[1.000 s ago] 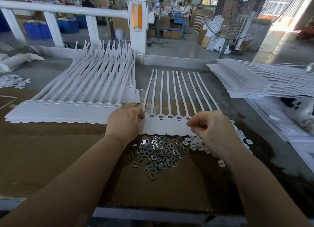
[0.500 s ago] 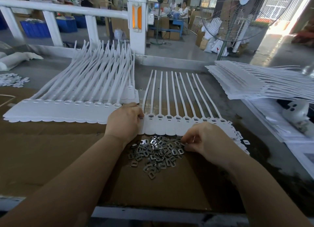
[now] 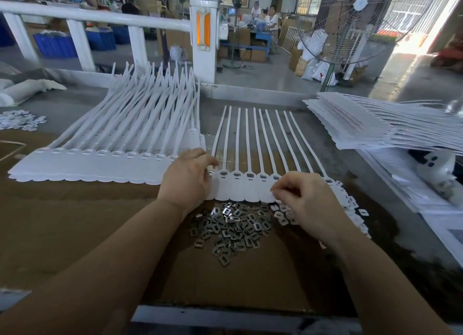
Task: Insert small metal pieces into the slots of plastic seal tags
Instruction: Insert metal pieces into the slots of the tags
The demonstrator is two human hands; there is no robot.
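A strip of joined white seal tags (image 3: 250, 193) lies flat on the cardboard, straps pointing away from me. My left hand (image 3: 188, 180) grips the strip's left end, fingers curled over the first tag's head. My right hand (image 3: 307, 200) hovers over the tags right of the middle, fingertips pinched together over a tag's lower edge on a small metal piece that they mostly hide. A loose pile of small metal pieces (image 3: 233, 230) lies just in front of the strip, between my wrists.
A fanned stack of tag strips (image 3: 87, 166) lies to the left and another stack (image 3: 363, 126) to the right. Small white parts (image 3: 20, 120) sit far left. A white rail post (image 3: 204, 33) stands behind the table, with a floor fan (image 3: 350, 28) further back.
My right hand has risen from the metal pile to the tag strip with its fingertips pinched. My left hand has stayed on the strip's left end.
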